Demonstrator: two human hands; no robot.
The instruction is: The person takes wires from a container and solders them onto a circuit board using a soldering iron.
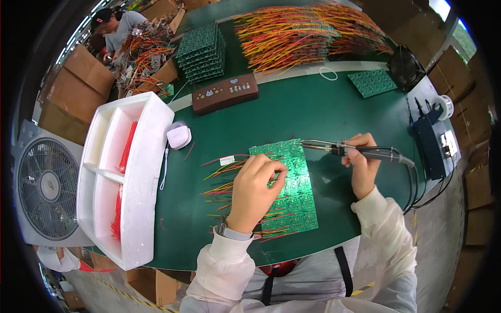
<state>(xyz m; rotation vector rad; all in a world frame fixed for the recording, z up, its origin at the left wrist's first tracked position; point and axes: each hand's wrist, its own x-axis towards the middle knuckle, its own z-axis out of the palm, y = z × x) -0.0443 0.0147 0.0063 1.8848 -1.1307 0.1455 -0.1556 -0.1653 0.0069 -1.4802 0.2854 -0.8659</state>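
A green circuit board panel point(300, 208) lies on the green table in front of me, with several red, yellow and black wires point(219, 190) sticking out past its left side. Over the panel's left part is my left hand point(255, 190), its thumb and fingers pinched together; what lies between the fingertips is hidden. My right hand point(364, 164) grips a soldering iron point(360, 151) by its dark handle. The iron's metal end points left, with its tip at the panel's top edge. A small white label point(227, 160) sits among the wires.
Left stands a white foam box point(141, 208) with red wires, beside a fan point(49, 190). Farther back are a brown case point(225, 94), stacked boards point(201, 55) and a wire heap point(292, 36). A soldering station point(433, 138) stands right. A person point(122, 28) works far left.
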